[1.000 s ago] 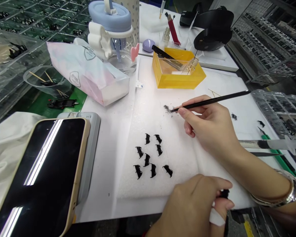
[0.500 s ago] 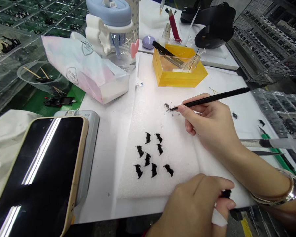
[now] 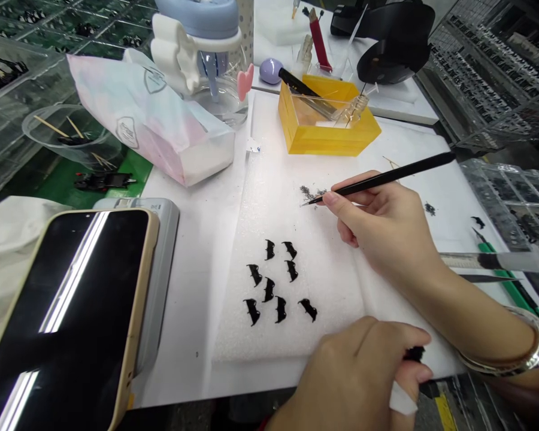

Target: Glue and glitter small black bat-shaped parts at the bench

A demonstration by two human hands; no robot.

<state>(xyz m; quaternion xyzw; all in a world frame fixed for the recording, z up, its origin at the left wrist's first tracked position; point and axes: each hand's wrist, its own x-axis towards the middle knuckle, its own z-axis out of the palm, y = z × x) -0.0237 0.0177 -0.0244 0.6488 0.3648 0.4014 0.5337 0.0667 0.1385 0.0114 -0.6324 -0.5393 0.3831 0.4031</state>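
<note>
Head view: right hand point(image 3: 386, 221) is closed in a pinch on one slim black tool point(image 3: 395, 174), its fine tip down by a scattered pile of tiny grey bits point(image 3: 304, 190) just left of the fingers. Left hand point(image 3: 359, 365) is curled, thumb and finger nipping one dark part point(image 3: 415, 354), most of it hidden so can't tell the shape. There's also one bit of white wrap point(image 3: 403, 400) by that thumb.

Counted eight little black pieces point(image 3: 281, 309) lying loose, none touched, on the white sheet point(image 3: 233, 335), beyond and left of the left hand. One smaller dark cluster point(image 3: 430, 208) sits just right of the right hand. Also one yellow box point(image 3: 330, 143) past the right hand, and one phone point(image 3: 63, 311) way off left of both.
</note>
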